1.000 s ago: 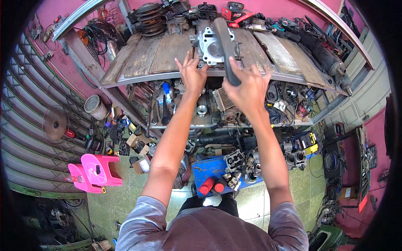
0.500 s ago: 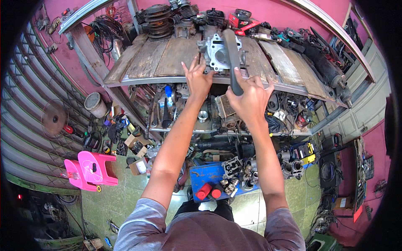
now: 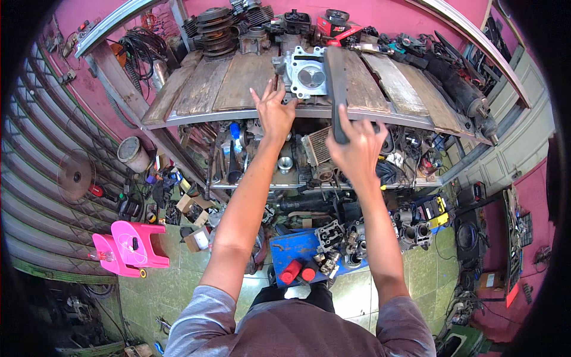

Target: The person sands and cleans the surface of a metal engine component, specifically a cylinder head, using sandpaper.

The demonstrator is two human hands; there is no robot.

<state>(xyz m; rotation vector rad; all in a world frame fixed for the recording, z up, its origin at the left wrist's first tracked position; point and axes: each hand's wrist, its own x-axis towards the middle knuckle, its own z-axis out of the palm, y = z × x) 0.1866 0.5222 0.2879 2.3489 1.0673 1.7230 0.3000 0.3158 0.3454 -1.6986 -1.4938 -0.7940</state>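
Note:
A silver engine cylinder head (image 3: 310, 76) lies on the wooden bench top, its flat face and round combustion chamber turned up. My left hand (image 3: 275, 116) is at its near left corner, with the thumb and index finger against it and the other fingers spread. My right hand (image 3: 358, 146) is closed around the lower part of a long dark grey hand tool (image 3: 336, 77), index finger stretched along it. The tool's broad end lies over the right side of the cylinder head and hides that side. Its exact kind is unclear.
Behind stand a stack of finned cylinders (image 3: 215, 33) and a red box (image 3: 338, 31). Bulky dark parts (image 3: 461, 92) lie at the bench's right end. The lower shelf (image 3: 250, 185) holds more parts. Below are a blue tray (image 3: 285, 245) with engine parts and pink stools (image 3: 143, 244).
The dark tool and my right hand have shifted right relative to the cylinder head, uncovering more of its chamber. My left hand stays at the same corner. The whole view has shifted slightly.

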